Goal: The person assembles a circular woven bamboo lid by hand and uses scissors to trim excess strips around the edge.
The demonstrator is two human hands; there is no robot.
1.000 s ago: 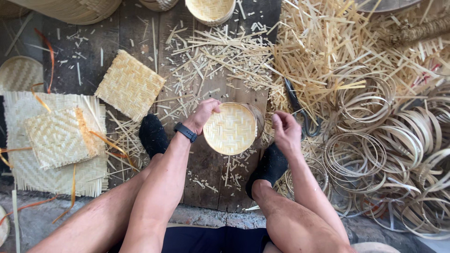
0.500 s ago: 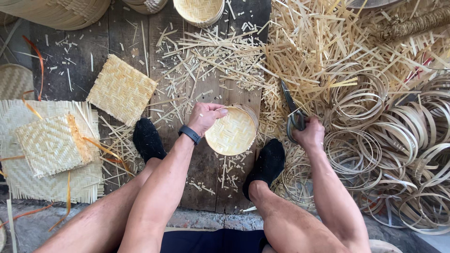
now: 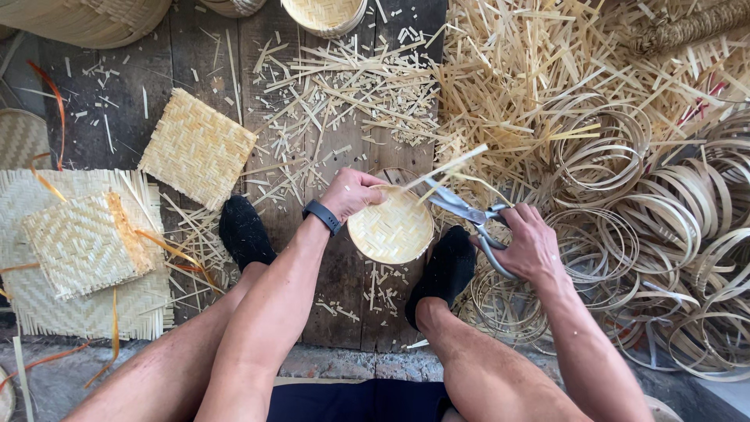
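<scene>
The round, pale woven bamboo tray (image 3: 390,228) sits between the feet on the dark plank floor, its left rim gripped by the left hand (image 3: 353,193). The right hand (image 3: 531,246) is closed around grey metal shears (image 3: 469,217), blades at protruding strips on the upper right rim. Trimming seems underway; turning the tray would expose more stray ends. A square woven mat (image 3: 197,148) lies toward the floor's left edge, bamboo hoops (image 3: 664,234) toward its right.

the round basket (image 3: 391,228) is pale woven bamboo, matt, with a fine ribbed weave. the shears (image 3: 469,219) are bare grey metal with a dull shine. the floor planks (image 3: 195,62) are dark, rough, weathered wood. the square mats (image 3: 197,147) are dry woven strip, straw-coloured. the hoops (image 3: 625,234) are thin, smooth bent bamboo. the wristband (image 3: 322,216) looks like matt black rubber or plastic.
</scene>
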